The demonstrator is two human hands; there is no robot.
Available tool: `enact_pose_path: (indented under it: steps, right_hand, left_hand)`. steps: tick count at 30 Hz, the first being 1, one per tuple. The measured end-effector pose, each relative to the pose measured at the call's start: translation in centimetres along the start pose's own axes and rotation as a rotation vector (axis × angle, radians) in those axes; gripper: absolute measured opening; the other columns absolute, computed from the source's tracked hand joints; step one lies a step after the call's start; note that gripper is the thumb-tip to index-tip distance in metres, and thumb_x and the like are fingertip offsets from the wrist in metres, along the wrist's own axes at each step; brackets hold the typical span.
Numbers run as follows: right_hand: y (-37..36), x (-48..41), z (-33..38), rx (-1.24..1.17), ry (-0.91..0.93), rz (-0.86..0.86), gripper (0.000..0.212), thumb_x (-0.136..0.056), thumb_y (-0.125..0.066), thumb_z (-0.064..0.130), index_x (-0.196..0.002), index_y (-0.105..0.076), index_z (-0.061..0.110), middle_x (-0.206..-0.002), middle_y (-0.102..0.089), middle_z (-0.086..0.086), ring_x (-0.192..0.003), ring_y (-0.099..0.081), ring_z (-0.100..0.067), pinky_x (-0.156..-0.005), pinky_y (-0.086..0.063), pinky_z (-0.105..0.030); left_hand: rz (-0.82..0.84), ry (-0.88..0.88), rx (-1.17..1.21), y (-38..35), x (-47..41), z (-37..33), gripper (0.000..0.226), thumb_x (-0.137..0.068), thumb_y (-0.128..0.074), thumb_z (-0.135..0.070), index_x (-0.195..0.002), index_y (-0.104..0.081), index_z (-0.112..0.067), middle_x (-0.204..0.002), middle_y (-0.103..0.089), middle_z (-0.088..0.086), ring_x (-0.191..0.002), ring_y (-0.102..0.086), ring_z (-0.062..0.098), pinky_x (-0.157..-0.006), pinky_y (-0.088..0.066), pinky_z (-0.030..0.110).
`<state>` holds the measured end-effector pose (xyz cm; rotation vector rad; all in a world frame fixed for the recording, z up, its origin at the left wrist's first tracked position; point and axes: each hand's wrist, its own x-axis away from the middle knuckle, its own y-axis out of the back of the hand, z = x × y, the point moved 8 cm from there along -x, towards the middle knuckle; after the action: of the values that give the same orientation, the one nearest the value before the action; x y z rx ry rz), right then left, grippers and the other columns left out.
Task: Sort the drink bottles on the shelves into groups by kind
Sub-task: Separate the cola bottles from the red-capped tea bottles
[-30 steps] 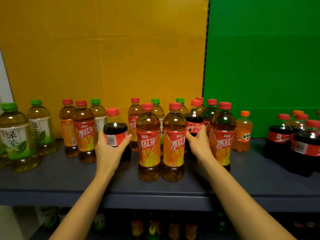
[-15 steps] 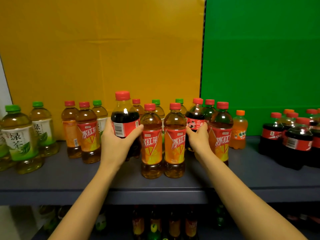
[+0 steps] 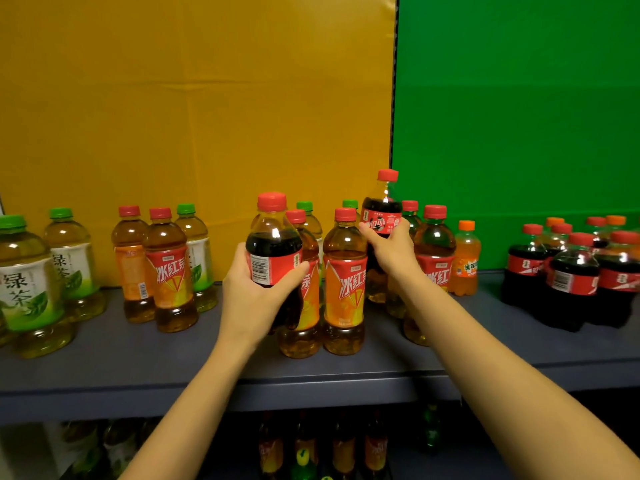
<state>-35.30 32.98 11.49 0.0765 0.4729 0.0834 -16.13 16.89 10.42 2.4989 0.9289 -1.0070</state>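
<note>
My left hand (image 3: 258, 289) grips a dark cola bottle (image 3: 273, 244) with a red cap and red label, lifted off the shelf in front of the iced tea bottles. My right hand (image 3: 391, 251) grips a second cola bottle (image 3: 381, 213), raised above the bottles around it. Two iced tea bottles with orange-red labels (image 3: 344, 289) stand at the shelf's middle front. More iced tea (image 3: 169, 271) stands left of centre, mixed with green tea. A cola group (image 3: 575, 275) stands at the right.
Large green tea bottles (image 3: 26, 282) stand at the far left. A small orange soda (image 3: 465, 261) stands right of centre. The grey shelf (image 3: 485, 341) has bare room between the orange soda and the cola group. Yellow and green panels back the shelf. A lower shelf holds more bottles (image 3: 343, 448).
Both hands have lifted their cola bottles off the shelf. The left bottle rose and shifted right in front of the iced teas; the right bottle rose above its neighbours.
</note>
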Motion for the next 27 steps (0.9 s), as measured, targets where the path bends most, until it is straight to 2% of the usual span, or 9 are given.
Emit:
enact_pose_path:
  steps: [3, 7, 11, 13, 18, 22, 27]
  right_hand:
    - [0.0, -0.7, 1.5, -0.004, 0.038, 0.004, 0.058, -0.083, -0.066, 0.029, -0.126, -0.035, 0.003, -0.122, -0.054, -0.014, -0.113, -0.053, -0.028, -0.094, -0.045, -0.038]
    - [0.5, -0.9, 4.5, 0.018, 0.163, -0.017, 0.058, -0.082, -0.067, 0.027, -0.126, -0.036, 0.003, -0.123, -0.051, -0.016, -0.115, -0.051, -0.028, -0.098, -0.044, -0.043]
    - [1.8, 0.3, 7.7, -0.003, 0.284, -0.001, 0.055, -0.084, -0.065, 0.025, -0.127, -0.036, 0.005, -0.123, -0.051, -0.013, -0.112, -0.051, -0.023, -0.094, -0.043, -0.033]
    - [2.8, 1.4, 8.8, -0.059, 0.309, 0.010, 0.052, -0.085, -0.065, 0.025, -0.126, -0.038, 0.007, -0.118, -0.053, -0.009, -0.108, -0.053, -0.019, -0.090, -0.043, -0.028]
    - [6.0, 3.9, 8.9, -0.163, 0.282, 0.035, 0.049, -0.083, -0.066, 0.029, -0.122, -0.044, 0.011, -0.111, -0.058, -0.003, -0.101, -0.059, -0.015, -0.087, -0.049, -0.027]
    - [8.9, 5.4, 7.6, -0.219, 0.250, 0.024, 0.041, -0.086, -0.063, 0.022, -0.122, -0.047, 0.009, -0.104, -0.061, 0.002, -0.087, -0.061, 0.001, -0.072, -0.048, -0.011]
    - [12.8, 6.3, 5.2, -0.228, 0.222, -0.007, 0.042, -0.084, -0.062, 0.021, -0.123, -0.050, 0.010, -0.108, -0.063, 0.000, -0.096, -0.062, -0.006, -0.076, -0.049, -0.014]
  left_hand:
    - [0.020, -0.002, 0.019, -0.7, 0.1, -0.2, 0.055, -0.055, -0.083, -0.046, -0.099, -0.051, -0.035, -0.097, -0.063, -0.011, -0.091, -0.063, 0.005, -0.071, -0.053, 0.018]
    - [0.046, -0.019, 0.066, -1.6, 0.3, -0.8, 0.048, -0.057, -0.073, -0.037, -0.101, -0.052, -0.033, -0.097, -0.063, -0.011, -0.088, -0.061, 0.000, -0.069, -0.050, 0.011]
    - [0.078, -0.019, 0.103, -2.5, 0.3, -1.0, 0.049, -0.057, -0.074, -0.038, -0.101, -0.053, -0.032, -0.099, -0.063, -0.009, -0.089, -0.062, 0.000, -0.069, -0.051, 0.013]
    - [0.100, -0.016, 0.113, -3.0, 0.3, -1.0, 0.056, -0.057, -0.082, -0.042, -0.105, -0.054, -0.031, -0.102, -0.064, -0.006, -0.093, -0.063, 0.004, -0.072, -0.053, 0.017]
    - [0.149, -0.004, 0.153, -5.1, 0.3, -1.2, 0.053, -0.054, -0.076, -0.045, -0.101, -0.056, -0.034, -0.096, -0.067, -0.011, -0.089, -0.065, 0.003, -0.073, -0.054, 0.020]
    - [0.202, -0.003, 0.199, -7.6, 0.7, -1.7, 0.047, -0.059, -0.076, -0.034, -0.101, -0.057, -0.030, -0.093, -0.066, -0.010, -0.085, -0.064, 0.000, -0.070, -0.052, 0.014]
    - [0.295, 0.009, 0.290, -11.7, 1.8, -2.4, 0.057, -0.057, -0.083, -0.037, -0.105, -0.056, -0.024, -0.095, -0.065, -0.008, -0.084, -0.064, 0.001, -0.068, -0.050, 0.013]
